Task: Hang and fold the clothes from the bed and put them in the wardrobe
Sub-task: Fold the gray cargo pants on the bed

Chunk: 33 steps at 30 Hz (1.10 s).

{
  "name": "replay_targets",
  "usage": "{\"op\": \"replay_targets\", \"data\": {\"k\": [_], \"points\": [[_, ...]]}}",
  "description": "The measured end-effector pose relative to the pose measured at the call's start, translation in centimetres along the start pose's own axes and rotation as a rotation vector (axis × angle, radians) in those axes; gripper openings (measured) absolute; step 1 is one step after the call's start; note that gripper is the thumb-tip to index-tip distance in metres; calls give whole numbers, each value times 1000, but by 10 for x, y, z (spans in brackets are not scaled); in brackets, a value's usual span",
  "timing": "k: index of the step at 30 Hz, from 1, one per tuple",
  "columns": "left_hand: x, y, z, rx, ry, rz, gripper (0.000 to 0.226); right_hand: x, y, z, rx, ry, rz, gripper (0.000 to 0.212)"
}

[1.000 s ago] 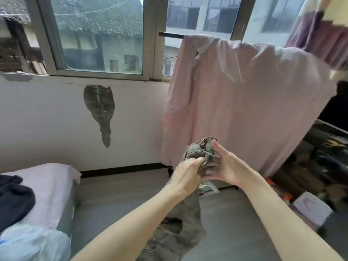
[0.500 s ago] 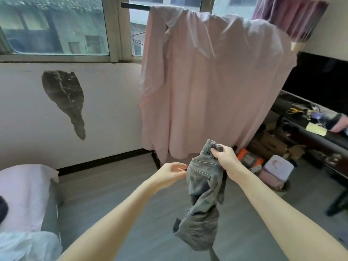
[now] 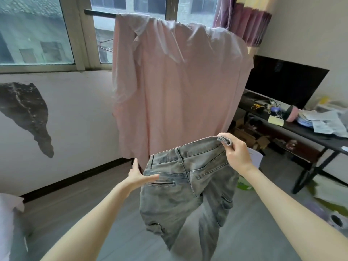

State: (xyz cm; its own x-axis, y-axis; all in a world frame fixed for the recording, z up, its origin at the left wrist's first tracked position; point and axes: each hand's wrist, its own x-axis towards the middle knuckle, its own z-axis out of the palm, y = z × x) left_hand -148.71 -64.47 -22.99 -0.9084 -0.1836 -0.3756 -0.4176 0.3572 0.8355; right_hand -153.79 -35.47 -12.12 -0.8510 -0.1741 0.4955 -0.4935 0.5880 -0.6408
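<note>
A pair of grey jeans (image 3: 188, 189) hangs in the air in front of me, back pockets facing me and legs dangling down. My right hand (image 3: 236, 153) pinches the right end of the waistband and holds the jeans up. My left hand (image 3: 139, 176) is at the left side of the jeans by the hip, fingers straight, thumb lying on the cloth. A corner of the bed (image 3: 8, 223) with its pale cover shows at the lower left.
A large pink sheet (image 3: 178, 87) hangs over a dark rail (image 3: 99, 13) by the window, just behind the jeans. A dark desk (image 3: 293, 129) with papers and clutter stands at the right, boxes beneath it. Grey floor (image 3: 84, 200) lies below.
The bunched jeans have been spread out by the waistband. My right hand moved right and up with one end; my left hand let go of the bundle and now lies flat at the left hip.
</note>
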Motion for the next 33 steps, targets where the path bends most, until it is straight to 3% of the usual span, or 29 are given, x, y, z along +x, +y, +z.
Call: {"op": "replay_targets", "data": {"k": [5, 10, 15, 19, 21, 26, 33], "points": [[4, -18, -11, -576, -225, -240, 124, 1, 0, -5, 71, 126, 30, 23], [8, -11, -15, -599, -335, -145, 61, -2, 14, -10, 64, 193, 140, 21], [5, 17, -13, -592, -89, 74, 13, 0, 27, 1, -81, 214, 394, 22], [1, 33, -12, -425, 283, 236, 14, 6, 28, 11, -32, 249, 603, 23], [-7, 46, -6, -464, 344, 278, 12, 9, 19, 24, 131, 237, 659, 20], [-28, 78, 23, -566, 309, 346, 11, -2, -19, 71, 557, 90, 580, 18], [-58, 89, 39, -459, 231, 423, 13, -22, -48, 95, 778, -100, 432, 21]]}}
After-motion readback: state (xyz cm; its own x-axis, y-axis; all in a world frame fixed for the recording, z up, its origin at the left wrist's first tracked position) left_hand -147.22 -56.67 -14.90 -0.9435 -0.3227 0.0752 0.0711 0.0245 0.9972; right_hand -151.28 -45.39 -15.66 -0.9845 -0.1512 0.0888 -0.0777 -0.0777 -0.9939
